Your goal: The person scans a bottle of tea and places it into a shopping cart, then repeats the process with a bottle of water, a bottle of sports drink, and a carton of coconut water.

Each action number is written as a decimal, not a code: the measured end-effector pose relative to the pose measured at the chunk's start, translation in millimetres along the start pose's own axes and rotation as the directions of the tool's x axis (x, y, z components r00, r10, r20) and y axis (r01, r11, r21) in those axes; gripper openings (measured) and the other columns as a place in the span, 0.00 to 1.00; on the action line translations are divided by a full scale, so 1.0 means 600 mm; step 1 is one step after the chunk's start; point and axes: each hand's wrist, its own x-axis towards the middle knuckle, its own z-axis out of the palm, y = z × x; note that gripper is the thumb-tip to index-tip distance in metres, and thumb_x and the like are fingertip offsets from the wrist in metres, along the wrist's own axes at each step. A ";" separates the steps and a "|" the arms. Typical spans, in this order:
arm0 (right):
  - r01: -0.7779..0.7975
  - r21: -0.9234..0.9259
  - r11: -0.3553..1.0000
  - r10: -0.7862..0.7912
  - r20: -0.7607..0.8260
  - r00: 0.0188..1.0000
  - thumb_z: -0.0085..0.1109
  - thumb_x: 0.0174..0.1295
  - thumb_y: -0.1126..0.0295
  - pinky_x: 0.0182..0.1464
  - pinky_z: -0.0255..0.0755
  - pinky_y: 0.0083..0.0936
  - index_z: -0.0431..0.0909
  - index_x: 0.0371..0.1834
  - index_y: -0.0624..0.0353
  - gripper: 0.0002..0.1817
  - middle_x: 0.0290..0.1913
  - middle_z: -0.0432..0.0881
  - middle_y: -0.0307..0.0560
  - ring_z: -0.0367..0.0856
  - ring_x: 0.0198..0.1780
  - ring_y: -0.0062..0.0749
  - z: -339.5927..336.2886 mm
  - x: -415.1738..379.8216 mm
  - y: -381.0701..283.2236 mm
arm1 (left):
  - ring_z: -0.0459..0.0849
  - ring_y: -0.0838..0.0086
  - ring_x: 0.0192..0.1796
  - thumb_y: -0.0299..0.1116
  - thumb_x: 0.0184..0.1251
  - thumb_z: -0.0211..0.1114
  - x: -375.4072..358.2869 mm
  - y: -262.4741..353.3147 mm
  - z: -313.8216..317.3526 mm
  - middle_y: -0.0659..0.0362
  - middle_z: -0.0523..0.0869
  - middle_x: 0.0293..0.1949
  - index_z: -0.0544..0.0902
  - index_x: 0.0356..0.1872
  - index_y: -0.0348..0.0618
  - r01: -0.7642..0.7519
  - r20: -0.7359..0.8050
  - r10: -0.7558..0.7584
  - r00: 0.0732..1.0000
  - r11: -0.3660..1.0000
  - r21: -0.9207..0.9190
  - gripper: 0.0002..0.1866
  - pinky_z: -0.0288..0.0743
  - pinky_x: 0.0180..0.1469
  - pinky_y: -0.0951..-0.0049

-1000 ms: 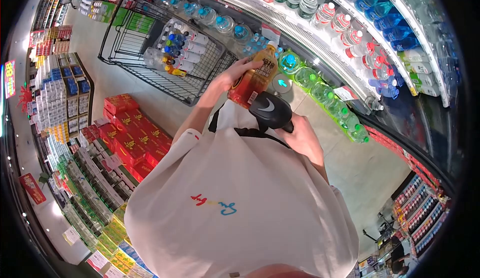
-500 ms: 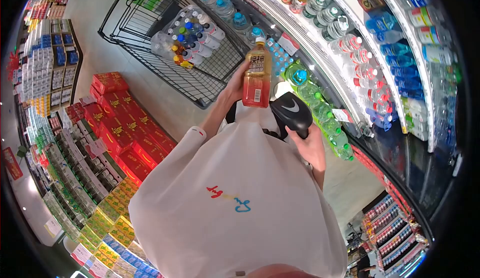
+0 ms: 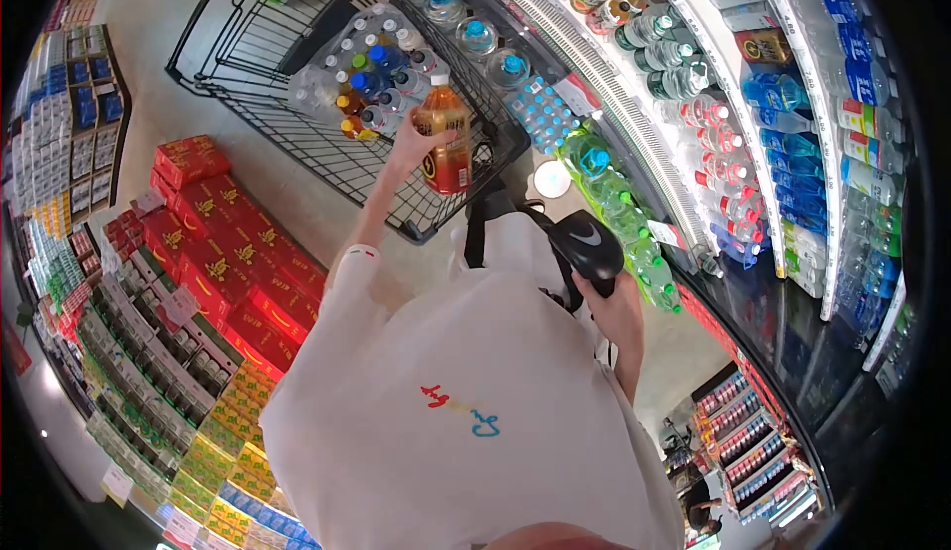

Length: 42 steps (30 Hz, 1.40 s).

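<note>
My left hand [image 3: 410, 146] is wrapped round a drink bottle [image 3: 452, 162] with a white cap and an orange-red label. It holds the bottle upright in this view, overlapping the near end of a black wire shopping cart [image 3: 248, 122]. Several bottles [image 3: 381, 66] with caps of various colours stand grouped inside the cart. On the other side, my right hand [image 3: 616, 314] grips a black handheld scanner [image 3: 586, 249] by its lower part, close in front of my white shirt [image 3: 446, 352]. The scanner's head points up and away from me.
Shelves of bottled water [image 3: 783, 144] run along the right. Large blue-capped jugs [image 3: 477, 39] and green-wrapped bottles [image 3: 619, 203] line the floor beside them. Stacked red cartons [image 3: 223, 243] stand at the left, with yellow-green boxes [image 3: 223, 426] nearer me.
My left hand has moved left with the bottle, towards the cart, and the bottle has turned to show another side. My right hand still holds the scanner in nearly the same place.
</note>
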 end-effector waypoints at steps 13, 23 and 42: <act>-0.194 0.068 0.979 0.198 -0.057 0.978 0.69 0.60 0.69 0.45 0.77 0.30 0.82 0.47 0.67 0.15 0.36 0.88 0.56 0.86 0.38 0.35 0.027 0.024 0.011 | 0.75 0.42 0.61 0.32 0.37 0.81 0.219 -0.174 0.000 0.40 0.74 0.58 0.61 0.65 0.42 -0.085 -0.056 0.165 0.985 0.736 0.671 0.50 0.73 0.62 0.52; -0.369 0.076 0.926 0.374 -0.065 0.925 0.70 0.60 0.66 0.41 0.75 0.29 0.82 0.44 0.68 0.16 0.31 0.86 0.54 0.80 0.33 0.27 0.041 0.026 0.025 | 0.75 0.58 0.65 0.24 0.43 0.80 0.327 -0.220 0.032 0.50 0.74 0.63 0.59 0.72 0.47 -0.155 -0.248 0.244 0.937 0.930 0.332 0.53 0.70 0.68 0.62; -0.056 0.225 0.973 0.109 -0.233 0.966 0.69 0.61 0.65 0.26 0.67 0.26 0.82 0.42 0.65 0.14 0.19 0.76 0.38 0.71 0.22 0.20 0.038 0.000 0.051 | 0.82 0.68 0.59 0.33 0.48 0.84 0.306 -0.195 0.037 0.52 0.83 0.57 0.76 0.59 0.31 0.177 -0.337 -0.145 0.930 0.982 0.068 0.37 0.78 0.58 0.67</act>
